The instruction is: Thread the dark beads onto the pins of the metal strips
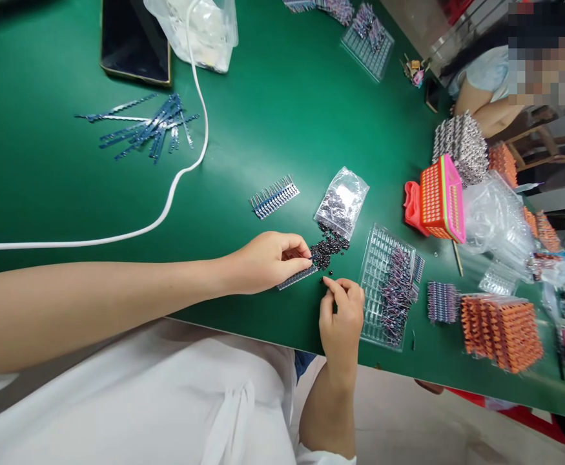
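Observation:
My left hand [267, 261] is closed, thumb against fingers, on a narrow dark circuit-board strip [297, 278] lying near the table's front edge. Its fingertips reach the edge of a loose heap of small black parts [328, 248]. To the right of the strip, my right hand [343, 316] pinches with thumb and forefinger, and a tiny black part shows at the fingertips. A clear plastic bag [343, 200] of similar parts lies behind the heap. Beyond my left hand rests a blue board strip [275, 197] with a row of thin metal leads.
A clear tray [372, 290] with leaded components stands right of my right hand. Farther right are orange stacks [500, 329] and a basket [441, 197]. A white cable [173, 194], blue strips [151, 129] and a phone [134, 42] lie left. Another person sits at upper right.

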Demonstrator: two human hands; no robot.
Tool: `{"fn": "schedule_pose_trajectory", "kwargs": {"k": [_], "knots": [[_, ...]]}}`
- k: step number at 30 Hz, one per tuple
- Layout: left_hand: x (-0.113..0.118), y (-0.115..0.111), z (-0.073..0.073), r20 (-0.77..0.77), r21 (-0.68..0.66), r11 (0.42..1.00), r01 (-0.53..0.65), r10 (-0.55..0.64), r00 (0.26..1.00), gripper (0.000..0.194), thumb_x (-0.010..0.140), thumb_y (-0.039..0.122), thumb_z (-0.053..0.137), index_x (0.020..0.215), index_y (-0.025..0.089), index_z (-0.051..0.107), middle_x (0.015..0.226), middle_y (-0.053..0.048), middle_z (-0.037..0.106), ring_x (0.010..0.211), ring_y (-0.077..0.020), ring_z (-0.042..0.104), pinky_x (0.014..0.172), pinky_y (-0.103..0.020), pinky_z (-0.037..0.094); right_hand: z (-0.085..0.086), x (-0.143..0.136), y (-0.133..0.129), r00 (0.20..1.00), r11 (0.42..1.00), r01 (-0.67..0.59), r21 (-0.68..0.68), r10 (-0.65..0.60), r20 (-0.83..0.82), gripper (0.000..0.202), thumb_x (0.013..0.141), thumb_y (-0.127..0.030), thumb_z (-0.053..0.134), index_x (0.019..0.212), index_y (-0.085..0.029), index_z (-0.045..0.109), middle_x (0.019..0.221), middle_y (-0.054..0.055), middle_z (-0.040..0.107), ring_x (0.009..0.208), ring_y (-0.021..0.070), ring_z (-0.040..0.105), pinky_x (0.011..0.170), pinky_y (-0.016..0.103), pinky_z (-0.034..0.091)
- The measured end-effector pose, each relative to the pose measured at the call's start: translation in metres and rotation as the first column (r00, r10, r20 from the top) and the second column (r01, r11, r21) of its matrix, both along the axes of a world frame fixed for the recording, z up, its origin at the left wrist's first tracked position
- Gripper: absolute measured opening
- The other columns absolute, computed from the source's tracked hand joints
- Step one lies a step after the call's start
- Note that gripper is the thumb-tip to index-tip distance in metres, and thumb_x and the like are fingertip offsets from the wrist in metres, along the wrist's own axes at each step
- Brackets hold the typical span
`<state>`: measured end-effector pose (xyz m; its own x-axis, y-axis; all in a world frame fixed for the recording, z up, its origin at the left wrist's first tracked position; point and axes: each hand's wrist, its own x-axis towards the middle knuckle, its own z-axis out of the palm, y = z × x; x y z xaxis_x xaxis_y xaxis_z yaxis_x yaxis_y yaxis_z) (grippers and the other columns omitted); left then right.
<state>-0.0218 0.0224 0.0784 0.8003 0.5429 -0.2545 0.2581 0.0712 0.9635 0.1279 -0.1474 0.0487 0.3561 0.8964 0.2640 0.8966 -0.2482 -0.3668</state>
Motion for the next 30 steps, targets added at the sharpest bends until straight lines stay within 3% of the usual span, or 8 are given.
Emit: {"fn": "schedule_pose_trajectory", "kwargs": {"k": [16, 30], "knots": [[-0.0004, 0.0005, 0.0044, -0.017, 0.012, 1.000, 0.005, -0.005, 1.000, 0.021, 0.087, 0.037, 0.058, 0.083, 0.017, 0.065, 0.073, 0.000, 0.066, 0.069, -0.0151, 0.058, 0.063, -0.024, 0.044, 0.0016, 0.0022, -0.0033, 1.000, 0.999, 0.031, 0.038, -0.031, 0.002, 0.024, 0.094, -0.015, 0.050, 0.110, -0.021, 0.067, 0.095, 0.006, 0.060, 0.092, 0.0181, 0.056, 0.081, 0.036, 0.050], [-0.0009, 0.0007, 0.0036, -0.006, -0.003, 1.000, 0.000, 0.000, 1.000, 0.019, 0.087, 0.035, 0.059, 0.082, 0.017, 0.065, 0.075, 0.000, 0.066, 0.070, -0.0145, 0.058, 0.064, -0.024, 0.044, 0.0035, 0.0079, 0.0000, 0.989, 0.996, -0.085, -0.040, 0.090, 0.114, 0.024, 0.095, -0.018, 0.054, 0.114, -0.022, 0.068, 0.096, 0.006, 0.062, 0.093, 0.0191, 0.054, 0.082, 0.036, 0.049]]}}
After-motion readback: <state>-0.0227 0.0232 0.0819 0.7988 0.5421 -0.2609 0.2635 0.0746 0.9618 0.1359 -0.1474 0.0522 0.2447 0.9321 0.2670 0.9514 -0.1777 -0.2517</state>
